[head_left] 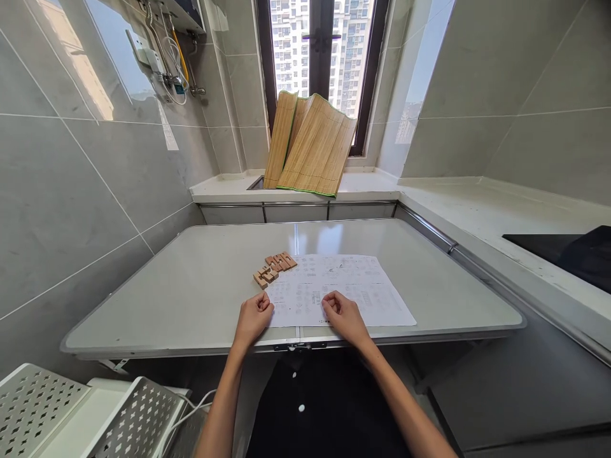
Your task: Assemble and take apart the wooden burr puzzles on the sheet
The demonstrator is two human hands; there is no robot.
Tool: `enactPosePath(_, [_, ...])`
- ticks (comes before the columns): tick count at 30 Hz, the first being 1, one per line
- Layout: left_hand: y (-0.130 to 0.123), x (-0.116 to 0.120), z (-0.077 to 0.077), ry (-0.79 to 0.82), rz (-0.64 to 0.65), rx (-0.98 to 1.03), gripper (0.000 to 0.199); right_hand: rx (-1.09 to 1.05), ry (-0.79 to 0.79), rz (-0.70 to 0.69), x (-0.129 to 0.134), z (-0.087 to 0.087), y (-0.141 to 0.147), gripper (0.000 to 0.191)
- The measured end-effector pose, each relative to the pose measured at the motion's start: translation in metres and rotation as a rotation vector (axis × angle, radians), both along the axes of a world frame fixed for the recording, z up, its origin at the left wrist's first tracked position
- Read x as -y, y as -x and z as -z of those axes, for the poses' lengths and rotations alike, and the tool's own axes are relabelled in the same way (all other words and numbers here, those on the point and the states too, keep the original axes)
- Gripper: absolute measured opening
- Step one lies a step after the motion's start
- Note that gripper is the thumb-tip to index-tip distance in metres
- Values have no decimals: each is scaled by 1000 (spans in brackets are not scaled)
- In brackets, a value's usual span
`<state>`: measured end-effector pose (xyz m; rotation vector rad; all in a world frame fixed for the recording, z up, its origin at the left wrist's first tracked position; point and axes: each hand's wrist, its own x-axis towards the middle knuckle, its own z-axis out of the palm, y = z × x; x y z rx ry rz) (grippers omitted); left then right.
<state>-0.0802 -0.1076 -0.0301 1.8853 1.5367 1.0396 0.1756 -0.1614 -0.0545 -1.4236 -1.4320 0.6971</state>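
Note:
A printed white sheet (382,299) with small diagrams lies flat on the table in front of me. My left hand (254,316) rests in a loose fist at the sheet's left front corner, with nothing visible in it. Over the sheet's front edge, my right hand (345,315) has its fingers curled in, and no object shows between them. Several notched wooden blocks lie in two groups by the sheet's left side: a far group (280,261) partly on its corner, and a nearer group (265,277) just beyond my left hand. Neither hand touches the blocks.
The white folding table (191,292) has a centre seam and a metal rim. Behind it, a bamboo mat (315,146) leans on the counter (367,181) before a window. A white perforated rack (138,413) with cables stands at lower left. A dark item (587,254) lies on the right counter.

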Motion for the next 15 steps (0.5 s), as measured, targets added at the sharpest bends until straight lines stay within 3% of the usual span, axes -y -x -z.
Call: enactPosePath(15, [-1, 3, -4, -18, -22, -30, 23, -48, -5, -7, 3, -2, -1, 25])
